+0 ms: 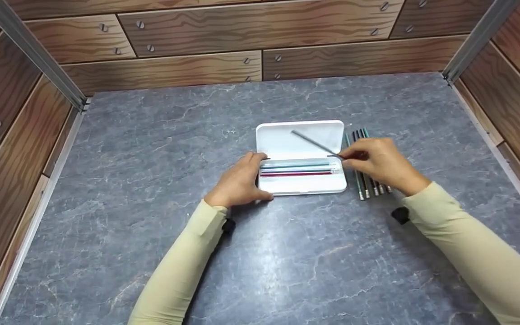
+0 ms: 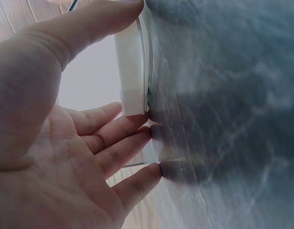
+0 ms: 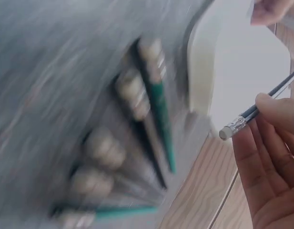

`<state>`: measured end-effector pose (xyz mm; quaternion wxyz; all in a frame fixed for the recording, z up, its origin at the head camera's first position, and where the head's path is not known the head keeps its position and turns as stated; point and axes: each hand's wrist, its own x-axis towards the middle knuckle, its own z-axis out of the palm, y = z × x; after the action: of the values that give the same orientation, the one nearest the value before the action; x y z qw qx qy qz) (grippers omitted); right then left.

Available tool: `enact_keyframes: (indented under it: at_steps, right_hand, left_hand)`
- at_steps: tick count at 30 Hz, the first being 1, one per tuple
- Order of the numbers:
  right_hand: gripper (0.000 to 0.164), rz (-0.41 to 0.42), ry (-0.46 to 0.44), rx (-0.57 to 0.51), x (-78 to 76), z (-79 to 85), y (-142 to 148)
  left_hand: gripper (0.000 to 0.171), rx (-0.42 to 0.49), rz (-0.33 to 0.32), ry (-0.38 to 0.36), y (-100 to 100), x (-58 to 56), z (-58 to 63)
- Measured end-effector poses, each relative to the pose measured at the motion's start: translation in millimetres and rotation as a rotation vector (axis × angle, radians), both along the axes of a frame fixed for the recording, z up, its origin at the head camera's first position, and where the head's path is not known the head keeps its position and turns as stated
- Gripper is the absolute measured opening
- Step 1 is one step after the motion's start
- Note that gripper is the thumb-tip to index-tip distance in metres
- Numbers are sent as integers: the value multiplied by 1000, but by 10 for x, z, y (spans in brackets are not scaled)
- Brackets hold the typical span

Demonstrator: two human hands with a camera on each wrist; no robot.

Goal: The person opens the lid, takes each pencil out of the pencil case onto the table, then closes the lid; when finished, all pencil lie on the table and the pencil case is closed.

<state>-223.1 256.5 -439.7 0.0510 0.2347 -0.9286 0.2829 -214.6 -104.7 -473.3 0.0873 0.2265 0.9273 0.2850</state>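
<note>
A white pencil case (image 1: 303, 185) lies with its lid (image 1: 273, 137) raised toward the back. Blue, pale and magenta pencils (image 1: 296, 173) lie side by side in its base. My left hand (image 1: 238, 181) holds the case by its left end, thumb at the front corner and fingers toward the hinge. Between thumb and fingers, my right hand (image 1: 382, 162) pinches a dark pencil (image 1: 312, 141) slantwise above the right side of the case. The right wrist view shows that pencil's white eraser (image 3: 226, 132) and silver ferrule close to the fingertips.
Right of the case, several green and dark pencils (image 1: 360, 187) lie in a row on the grey marbled table (image 1: 174, 135), eraser ends toward me, partly under my right hand. Wood-patterned walls (image 1: 188, 67) border the table behind and at both sides.
</note>
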Motion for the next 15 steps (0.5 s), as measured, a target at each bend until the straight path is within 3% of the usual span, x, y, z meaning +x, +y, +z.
enact_keyframes:
  at_steps: [9,15]
  right_hand:
    - [21,-225,-57,-33,86,-8,551]
    - [28,-377,-162,-12,124,-101,784]
  left_hand:
    - [96,-1,1,-7,8,0,11]
    - [93,8,-2,-3,14,9,11]
